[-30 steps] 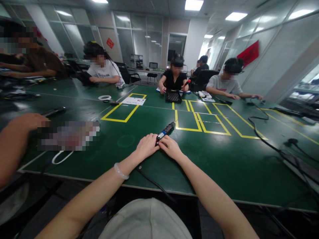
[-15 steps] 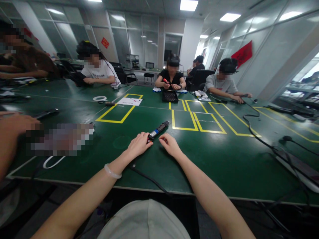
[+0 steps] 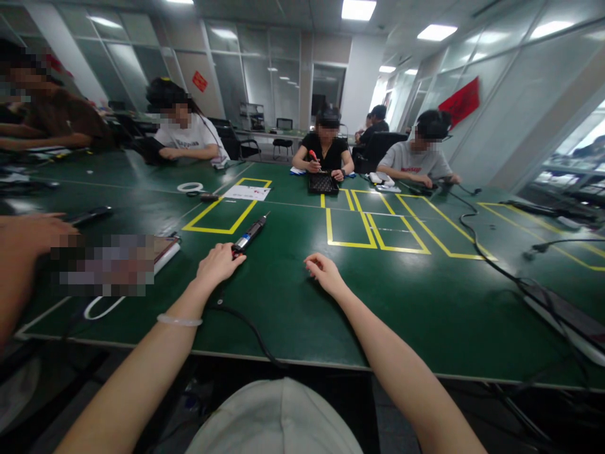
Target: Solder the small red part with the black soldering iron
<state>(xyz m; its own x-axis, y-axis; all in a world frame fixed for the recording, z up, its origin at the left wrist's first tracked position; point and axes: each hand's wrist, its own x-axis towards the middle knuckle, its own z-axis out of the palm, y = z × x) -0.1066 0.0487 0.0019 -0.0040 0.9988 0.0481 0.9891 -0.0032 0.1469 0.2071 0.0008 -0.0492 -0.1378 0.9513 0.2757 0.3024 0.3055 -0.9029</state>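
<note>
My left hand (image 3: 218, 263) is closed round the rear end of a black electric screwdriver (image 3: 248, 235) with a blue band, its tip pointing away toward a yellow taped rectangle (image 3: 225, 214). The tool's black cable (image 3: 250, 331) trails back over the green table's (image 3: 293, 302) near edge. A pale bangle sits on my left wrist. My right hand (image 3: 322, 272) rests on the table to the right, fingers loosely curled with nothing in them, well apart from the tool.
Another person's arm (image 3: 23, 252) lies at the left beside a blurred object and a white cable loop (image 3: 101, 308). Several people sit along the far side; one holds a red tool over a black tray (image 3: 322, 183). Black cables (image 3: 496, 265) run along the right.
My left hand has carried the screwdriver to the left, away from my right hand. My right hand let go of it and stayed near the middle.
</note>
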